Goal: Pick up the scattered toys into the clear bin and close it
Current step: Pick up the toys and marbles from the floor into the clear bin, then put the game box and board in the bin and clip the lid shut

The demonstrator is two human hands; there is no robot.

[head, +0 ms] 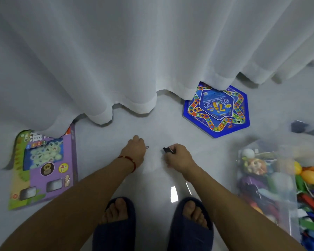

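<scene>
I am pinching a small ring (147, 147) in my left grip (134, 151) and clamping a dark piece (168, 150) in my right grip (178, 157), mid-frame above the floor (152, 127). The bin (265, 178) is sitting at lower right, already crowded. Pieces this small could be slipping out on the way over.

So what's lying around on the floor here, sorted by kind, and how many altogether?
Flat game boxes: 2, a purple box half under the curtain and a blue six-sided box.
Clear bins of toys: 1, the clear bin.
Small items in hands: 2, a metal ring in the left hand and a dark piece in the right hand.
Total: 5
</scene>
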